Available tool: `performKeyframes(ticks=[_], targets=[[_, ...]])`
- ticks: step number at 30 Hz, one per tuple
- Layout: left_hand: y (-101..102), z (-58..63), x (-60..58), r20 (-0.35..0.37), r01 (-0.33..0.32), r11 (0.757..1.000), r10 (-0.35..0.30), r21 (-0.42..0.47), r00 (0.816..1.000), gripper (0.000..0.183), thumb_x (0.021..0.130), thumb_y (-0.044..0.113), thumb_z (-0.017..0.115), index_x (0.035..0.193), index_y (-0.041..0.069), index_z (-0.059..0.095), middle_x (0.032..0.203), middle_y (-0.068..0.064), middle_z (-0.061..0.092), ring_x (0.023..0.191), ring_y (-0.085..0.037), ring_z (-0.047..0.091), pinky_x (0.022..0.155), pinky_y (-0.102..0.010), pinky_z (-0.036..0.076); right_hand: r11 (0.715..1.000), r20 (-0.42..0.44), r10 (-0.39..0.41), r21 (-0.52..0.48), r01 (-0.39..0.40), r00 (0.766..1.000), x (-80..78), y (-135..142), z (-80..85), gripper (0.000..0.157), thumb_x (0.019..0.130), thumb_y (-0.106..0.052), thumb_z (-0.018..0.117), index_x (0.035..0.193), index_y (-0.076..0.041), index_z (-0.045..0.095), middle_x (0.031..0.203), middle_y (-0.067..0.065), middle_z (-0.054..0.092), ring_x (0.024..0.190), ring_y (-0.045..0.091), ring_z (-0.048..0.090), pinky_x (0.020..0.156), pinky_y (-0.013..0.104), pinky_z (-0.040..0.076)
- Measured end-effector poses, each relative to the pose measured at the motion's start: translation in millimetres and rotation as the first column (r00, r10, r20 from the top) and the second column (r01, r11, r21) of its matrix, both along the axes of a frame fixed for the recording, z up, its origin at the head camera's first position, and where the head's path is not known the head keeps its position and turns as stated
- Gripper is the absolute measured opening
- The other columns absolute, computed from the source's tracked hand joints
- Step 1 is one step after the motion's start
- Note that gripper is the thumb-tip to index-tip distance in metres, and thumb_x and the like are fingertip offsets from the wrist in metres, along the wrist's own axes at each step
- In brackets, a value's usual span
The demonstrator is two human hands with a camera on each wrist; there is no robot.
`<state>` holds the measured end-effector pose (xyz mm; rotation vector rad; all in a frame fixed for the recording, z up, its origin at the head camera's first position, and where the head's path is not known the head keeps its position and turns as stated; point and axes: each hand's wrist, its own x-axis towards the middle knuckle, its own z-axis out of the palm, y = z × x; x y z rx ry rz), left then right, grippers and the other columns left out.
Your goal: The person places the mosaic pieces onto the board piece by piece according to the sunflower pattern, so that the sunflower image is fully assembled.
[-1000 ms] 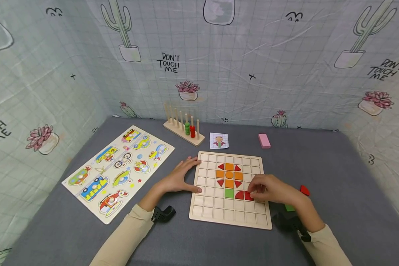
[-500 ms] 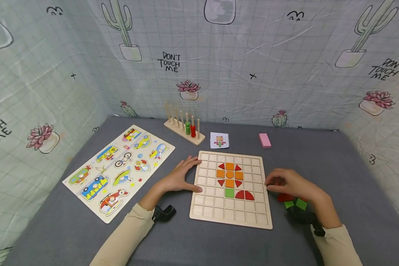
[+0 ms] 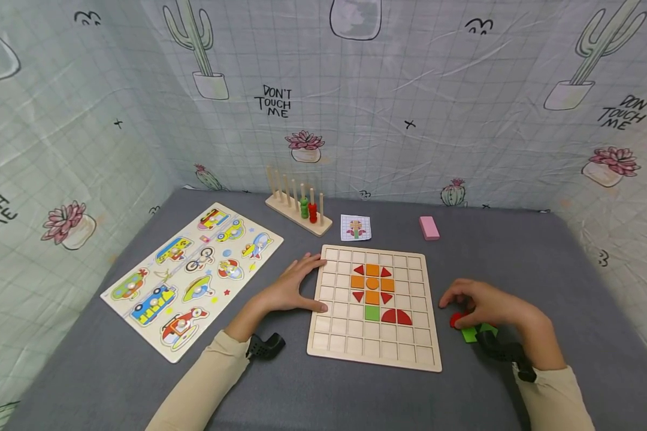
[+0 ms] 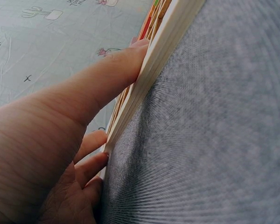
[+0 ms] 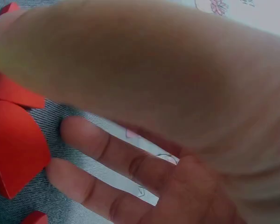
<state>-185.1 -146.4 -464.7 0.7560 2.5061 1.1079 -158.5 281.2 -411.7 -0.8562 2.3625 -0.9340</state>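
My left hand [image 3: 291,287] rests along the left edge of a wooden grid board [image 3: 334,344], thumb and fingertips on its rim. In the left wrist view the thumb [image 4: 126,65] lies over the board's edge [image 4: 130,107]. Orange squares, an orange circle [image 3: 372,283], red triangles, a green square [image 3: 372,313] and two red quarter-circles [image 3: 396,316] sit on the board. My right hand [image 3: 485,305] is over loose red and green pieces, thumb at a red piece [image 3: 455,320]. In the right wrist view its fingertips are beside a red quarter-circle [image 5: 16,144], fingers spread from the thumb.
A vehicle puzzle board [image 3: 194,281] lies at left. Behind the grid board stand a peg rack [image 3: 299,212] with green and red beads and a small pattern card [image 3: 356,228]. A pink block [image 3: 429,228] lies at the back right. Green pieces [image 3: 469,334] sit under the right wrist.
My right hand has left the red quarter-circle on the board and moved right to the loose pieces, its thumb and fingers parting. My left hand stays at the board's edge.
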Motion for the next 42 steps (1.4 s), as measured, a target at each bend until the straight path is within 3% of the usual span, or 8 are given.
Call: performKeyframes(ticks=[10,20,31,42], targets=[[0,0.2,-0.3,-0.004,-0.002,1.000,0.002,-0.004,1.000,0.096,0.076,0.033,0.084,0.153,0.011,0.032,0.162,-0.010,0.018,0.151,-0.028,0.001,0.122,-0.047,-0.001,0.999,-0.090,-0.043,0.025,0.046,0.995,-3.7,-3,-4.6,0.013,0.086,-0.011,0.074,0.095,-0.004,0.068,0.086,-0.001,0.058,0.066,0.003,0.050,0.057,0.024,0.048],[2,2.0,-0.7,-0.001,-0.001,1.000,0.001,0.000,1.000,0.096,0.076,0.033,0.084,0.153,0.011,0.032,0.162,-0.010,0.019,0.151,-0.028,0.001,0.122,-0.047,-0.001,0.998,-0.017,-0.064,0.018,0.064,0.998,-2.2,-3,-1.5,0.030,0.080,-0.001,0.075,0.107,0.006,0.064,0.089,0.003,0.058,0.074,0.006,0.053,0.065,0.024,0.053],[1,5.9,-0.2,-0.016,0.003,1.000,-0.003,0.007,1.000,0.095,0.076,0.033,0.085,0.152,0.009,0.033,0.161,-0.012,0.020,0.151,-0.031,0.002,0.122,-0.049,0.000,0.995,-0.195,-0.091,0.028,0.098,0.976,-3.9,-14,-6.4,0.018,0.082,-0.005,0.075,0.096,-0.003,0.065,0.081,0.000,0.057,0.066,0.002,0.050,0.056,0.024,0.047],[0,3.9,-2.2,-0.017,-0.005,1.000,0.005,-0.008,1.000,0.096,0.075,0.034,0.084,0.152,0.010,0.033,0.161,-0.011,0.020,0.151,-0.029,0.001,0.122,-0.048,0.000,0.985,-0.224,-0.161,0.021,0.169,0.961,-5.1,-23,-2.3,0.023,0.081,-0.002,0.075,0.102,-0.001,0.065,0.085,0.002,0.056,0.067,0.004,0.049,0.056,0.024,0.047]])
